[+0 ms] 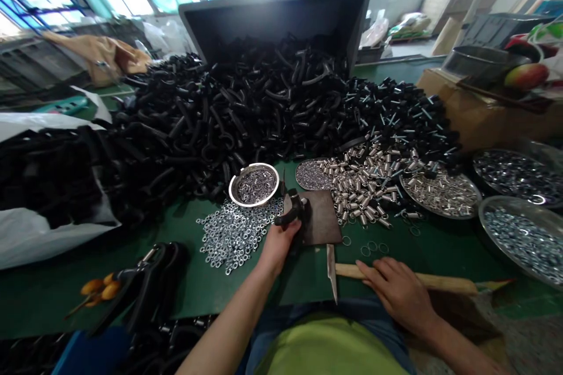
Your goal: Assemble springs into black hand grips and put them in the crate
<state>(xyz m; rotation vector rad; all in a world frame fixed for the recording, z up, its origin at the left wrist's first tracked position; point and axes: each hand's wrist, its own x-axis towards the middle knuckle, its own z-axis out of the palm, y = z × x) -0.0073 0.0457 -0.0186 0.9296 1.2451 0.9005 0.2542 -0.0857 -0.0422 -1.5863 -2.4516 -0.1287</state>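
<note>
Left grip (pixel 281 243) clamped on black curved part (pixel 295 211); right grip (pixel 398 290) over hammer (pixel 349 270), closure unclear; surface (pixel 196 284) open near-left.

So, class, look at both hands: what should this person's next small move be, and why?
Probably to lift the hammer with the right hand and bring its head over the metal plate. The hammer lies beside the plate with the right hand's fingers over its handle, while the left hand holds a black part at the plate.
</note>
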